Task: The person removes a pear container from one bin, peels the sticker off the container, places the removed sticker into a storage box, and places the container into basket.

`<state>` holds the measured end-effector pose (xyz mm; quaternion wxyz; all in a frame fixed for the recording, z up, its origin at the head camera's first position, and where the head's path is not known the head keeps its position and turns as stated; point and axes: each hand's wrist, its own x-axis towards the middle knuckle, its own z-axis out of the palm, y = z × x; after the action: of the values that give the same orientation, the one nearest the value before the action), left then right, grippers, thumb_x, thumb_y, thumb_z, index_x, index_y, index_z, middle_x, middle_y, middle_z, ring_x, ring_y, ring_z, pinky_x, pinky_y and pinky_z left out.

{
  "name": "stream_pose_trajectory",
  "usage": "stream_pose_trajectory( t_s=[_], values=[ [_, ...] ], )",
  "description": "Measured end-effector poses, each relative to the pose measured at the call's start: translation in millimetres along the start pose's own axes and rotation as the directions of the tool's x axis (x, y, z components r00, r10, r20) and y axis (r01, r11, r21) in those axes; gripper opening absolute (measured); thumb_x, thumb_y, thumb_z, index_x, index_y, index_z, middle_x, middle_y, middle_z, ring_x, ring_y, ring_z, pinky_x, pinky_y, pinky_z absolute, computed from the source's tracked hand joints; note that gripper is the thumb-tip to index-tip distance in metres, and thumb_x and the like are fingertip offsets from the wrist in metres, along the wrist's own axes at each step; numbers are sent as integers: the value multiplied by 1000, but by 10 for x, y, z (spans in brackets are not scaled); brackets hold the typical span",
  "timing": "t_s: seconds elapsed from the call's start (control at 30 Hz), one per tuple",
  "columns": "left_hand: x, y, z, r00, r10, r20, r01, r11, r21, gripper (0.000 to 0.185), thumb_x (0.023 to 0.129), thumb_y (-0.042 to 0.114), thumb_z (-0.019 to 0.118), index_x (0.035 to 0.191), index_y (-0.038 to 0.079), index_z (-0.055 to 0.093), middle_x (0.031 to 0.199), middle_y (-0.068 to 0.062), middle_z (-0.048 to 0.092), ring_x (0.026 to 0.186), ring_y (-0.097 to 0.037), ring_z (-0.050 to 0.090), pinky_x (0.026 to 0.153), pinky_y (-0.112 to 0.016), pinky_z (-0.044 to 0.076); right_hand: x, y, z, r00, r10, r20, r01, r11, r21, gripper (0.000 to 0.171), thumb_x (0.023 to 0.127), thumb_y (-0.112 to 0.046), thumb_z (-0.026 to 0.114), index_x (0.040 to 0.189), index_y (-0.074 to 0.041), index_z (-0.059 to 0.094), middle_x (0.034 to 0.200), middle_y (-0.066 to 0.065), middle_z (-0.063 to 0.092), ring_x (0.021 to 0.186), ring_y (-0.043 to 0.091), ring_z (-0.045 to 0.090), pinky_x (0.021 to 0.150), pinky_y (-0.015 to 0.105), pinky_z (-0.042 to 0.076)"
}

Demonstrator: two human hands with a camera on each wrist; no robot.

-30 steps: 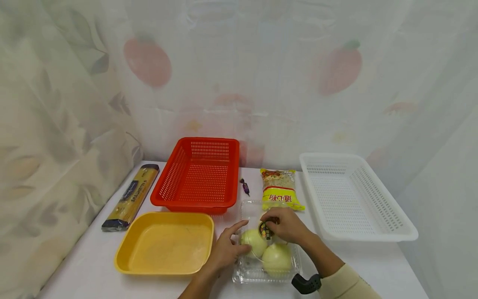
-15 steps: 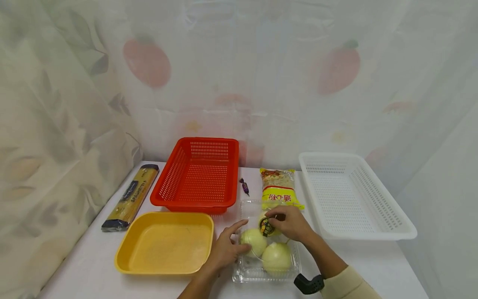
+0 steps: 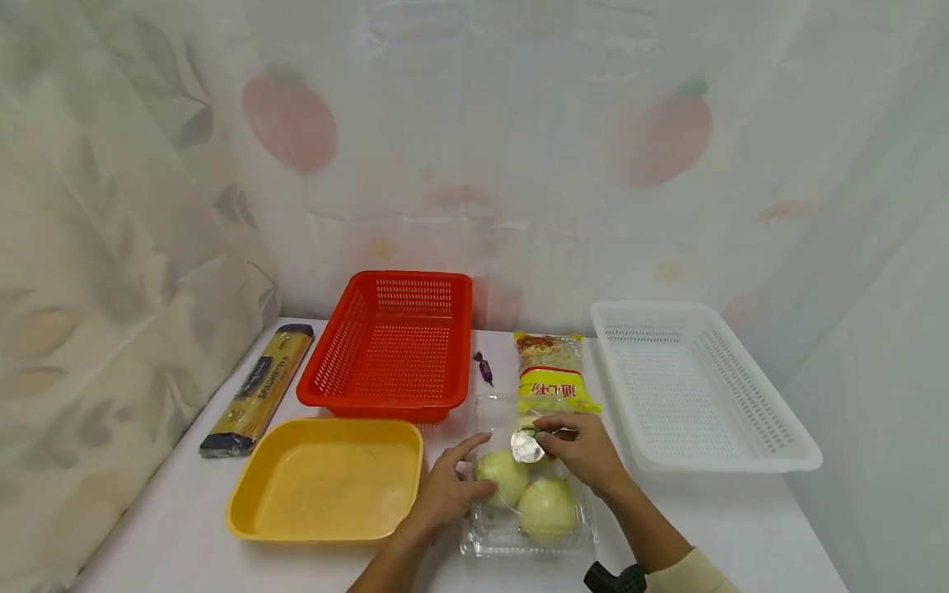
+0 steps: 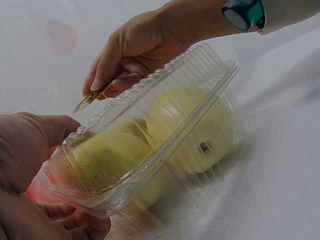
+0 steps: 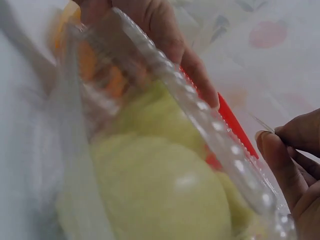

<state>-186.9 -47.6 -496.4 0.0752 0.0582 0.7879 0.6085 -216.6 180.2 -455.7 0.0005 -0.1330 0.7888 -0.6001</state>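
1. Where the table (image 3: pixel 741 519) meets the curtain on the far left, a long packet of spaghetti (image 3: pixel 259 389) is laid flat, well apart from both hands.
2. Just right of it, a yellow tray (image 3: pixel 245 519) is set at the near side, and a red basket (image 3: pixel 393 342) is placed behind it.
3. The left hand (image 3: pixel 445 490) is seen beside the yellow tray's right edge; its fingers are curled against the left wall of a clear plastic clamshell box (image 3: pixel 586 527), and the box is gripped by them, as the left wrist view (image 4: pixel 30 150) confirms.
4. Three pale yellow onions (image 3: pixel 549 506) are held inside the box, which sits on the table at the near middle.
5. A small purple wrapped sweet (image 3: pixel 485 368) is found behind the box, between the red basket and a yellow bag of macaroni (image 3: pixel 552 375).
6. Over the box's far end, a round sticker (image 3: pixel 525 446) with its silvery back showing is pinched between thumb and forefinger of the right hand (image 3: pixel 586 453); in the left wrist view it is seen raised above the lid.
7. A white basket (image 3: pixel 741 457) is placed on the far right.
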Motion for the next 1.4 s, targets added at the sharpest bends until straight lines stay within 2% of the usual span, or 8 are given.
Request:
stream_pose_trajectory(
  t_s=[0.1, 0.33, 0.57, 0.8, 0.93, 1.1, 1.27, 1.4],
  values=[
    [6, 18, 5, 1000, -5, 2, 5, 1000, -9, 68, 74, 6, 78, 137, 17, 56, 125, -23, 46, 82, -29, 47, 56, -34, 46, -17, 106, 23, 998, 17, -53, -13, 998, 66, 18, 84, 6, 69, 101, 8, 70, 94, 19, 68, 72, 26, 68, 62, 35, 56],
    [20, 32, 11, 1000, -5, 10, 5, 1000, -17, 69, 73, 5, 79, 137, 17, 56, 126, -23, 45, 78, -26, 49, 55, -33, 46, -121, 98, 89, 984, 91, -154, -56, 974, 218, 17, 84, 4, 70, 100, 8, 71, 92, 19, 66, 69, 24, 67, 64, 39, 56],
    [18, 54, 8, 1000, 12, 24, -12, 1000, -5, 70, 74, 6, 79, 138, 17, 55, 127, -23, 44, 72, -23, 50, 51, -32, 47, -201, 65, 110, 963, 172, -208, -105, 949, 298, 17, 82, 7, 71, 99, 8, 71, 93, 19, 67, 68, 25, 67, 65, 35, 56],
    [11, 77, -8, 999, 27, 44, -27, 1000, 13, 70, 75, 7, 80, 139, 16, 54, 131, -24, 45, 72, -21, 53, 60, -34, 48, -258, 24, 118, 949, 204, -241, -116, 936, 332, 18, 82, 8, 70, 100, 10, 70, 97, 20, 67, 68, 25, 67, 65, 33, 56],
    [-6, 85, -47, 997, 35, 67, -35, 999, 0, 72, 75, 8, 79, 141, 13, 51, 129, -26, 47, 71, -21, 57, 59, -35, 50, -279, 13, 119, 946, 210, -248, -120, 935, 333, 19, 82, 8, 70, 100, 10, 70, 97, 20, 67, 66, 23, 66, 65, 32, 56],
    [-51, 125, -115, 996, -3, 88, 4, 1000, -4, 75, 75, 11, 79, 144, 17, 48, 124, -25, 47, 74, -23, 58, 54, -37, 52, -291, 16, 126, 942, 213, -258, -117, 932, 343, 18, 82, 9, 70, 100, 11, 69, 97, 21, 67, 66, 22, 66, 65, 31, 56],
    [-124, 209, -211, 996, -19, 84, 17, 999, 32, 78, 74, 12, 79, 145, 16, 46, 129, -30, 43, 69, -21, 56, 51, -36, 50, -298, 23, 145, 943, 209, -260, -105, 925, 364, 19, 82, 9, 70, 100, 12, 69, 99, 22, 67, 69, 23, 68, 65, 32, 56],
    [-182, 298, -322, 997, -13, 72, 9, 999, 48, 77, 75, 13, 80, 145, 13, 46, 132, -30, 43, 67, -21, 56, 54, -35, 51, -308, 34, 154, 942, 214, -259, -110, 924, 366, 19, 82, 9, 70, 100, 12, 69, 97, 22, 68, 69, 23, 67, 65, 31, 56]
  ],
)
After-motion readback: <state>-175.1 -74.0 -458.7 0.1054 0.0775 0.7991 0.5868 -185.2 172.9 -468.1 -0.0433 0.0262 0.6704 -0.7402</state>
